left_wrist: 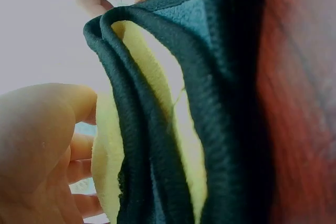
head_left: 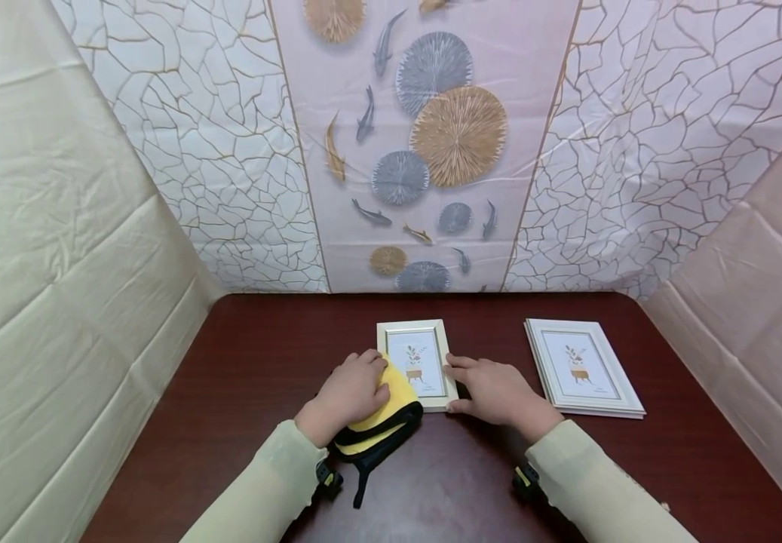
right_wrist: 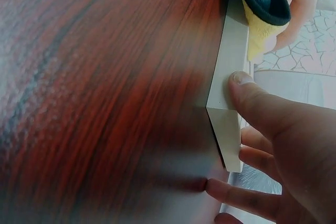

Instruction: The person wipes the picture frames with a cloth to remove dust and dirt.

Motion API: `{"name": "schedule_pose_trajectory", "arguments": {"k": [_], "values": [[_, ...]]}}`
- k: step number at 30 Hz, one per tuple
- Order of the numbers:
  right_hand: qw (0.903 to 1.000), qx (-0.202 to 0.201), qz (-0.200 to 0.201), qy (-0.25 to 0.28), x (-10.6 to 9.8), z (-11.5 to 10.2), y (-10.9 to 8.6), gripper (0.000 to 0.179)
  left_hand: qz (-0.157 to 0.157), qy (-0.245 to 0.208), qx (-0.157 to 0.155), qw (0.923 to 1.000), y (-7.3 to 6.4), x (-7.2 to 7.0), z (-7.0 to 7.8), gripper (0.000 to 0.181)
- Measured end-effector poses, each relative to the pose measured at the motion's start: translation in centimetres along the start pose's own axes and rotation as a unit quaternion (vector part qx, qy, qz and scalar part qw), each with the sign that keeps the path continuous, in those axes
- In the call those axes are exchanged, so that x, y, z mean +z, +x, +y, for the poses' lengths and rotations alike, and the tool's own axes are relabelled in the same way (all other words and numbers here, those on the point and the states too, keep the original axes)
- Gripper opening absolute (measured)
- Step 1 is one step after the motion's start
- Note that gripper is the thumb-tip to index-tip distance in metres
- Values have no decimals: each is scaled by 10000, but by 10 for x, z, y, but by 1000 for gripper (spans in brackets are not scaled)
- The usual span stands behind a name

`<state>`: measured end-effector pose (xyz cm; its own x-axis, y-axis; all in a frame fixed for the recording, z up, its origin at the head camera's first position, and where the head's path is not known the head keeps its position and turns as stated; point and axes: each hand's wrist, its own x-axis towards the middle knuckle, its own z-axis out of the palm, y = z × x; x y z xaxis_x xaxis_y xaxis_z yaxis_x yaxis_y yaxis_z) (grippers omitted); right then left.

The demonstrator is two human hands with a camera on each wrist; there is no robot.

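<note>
A pale wooden picture frame (head_left: 440, 332) with a plant print lies on the table, its lower left part covered by a folded yellow cloth (head_left: 397, 388) with black edging. My left hand (head_left: 350, 388) grips the cloth from above, thumb on its yellow face; the cloth's folded layers (left_wrist: 142, 77) show close up in the left wrist view. At the frame's right side, my right hand (head_left: 499, 392) holds the edge. In the right wrist view the thumb of the right hand (right_wrist: 294, 129) presses near the corner of the frame (right_wrist: 226, 93), fingers along the adjoining side.
A small stack of white picture frames (head_left: 624, 385), the top one with a similar plant print, lies to the right on the dark red table (head_left: 262, 339). A black loop (head_left: 361, 483) hangs from the cloth toward me. Patterned fabric (head_left: 228, 151) walls the table's back and sides.
</note>
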<state>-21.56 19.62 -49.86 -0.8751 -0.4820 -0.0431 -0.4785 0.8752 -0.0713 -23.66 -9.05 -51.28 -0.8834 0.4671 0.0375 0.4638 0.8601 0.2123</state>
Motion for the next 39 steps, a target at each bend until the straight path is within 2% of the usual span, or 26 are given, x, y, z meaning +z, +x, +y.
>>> {"name": "schedule_pose_trajectory", "arguments": {"k": [7, 15, 26, 39], "values": [[10000, 4, 23, -21, 2, 1, 0, 72, 14, -82, -3, 10000, -9, -2, 5, 47], [10000, -9, 5, 5, 2, 2, 0, 72, 97, -44, 187, 9998, -20, 1, 9, 43], [10000, 2, -11, 30, 5, 4, 1, 73, 129, -41, 148, 9998, -34, 2, 14, 42], [10000, 28, 22, 89, 6, 3, 0, 73, 264, 239, 298, 9989, -51, 7, 22, 38]]}}
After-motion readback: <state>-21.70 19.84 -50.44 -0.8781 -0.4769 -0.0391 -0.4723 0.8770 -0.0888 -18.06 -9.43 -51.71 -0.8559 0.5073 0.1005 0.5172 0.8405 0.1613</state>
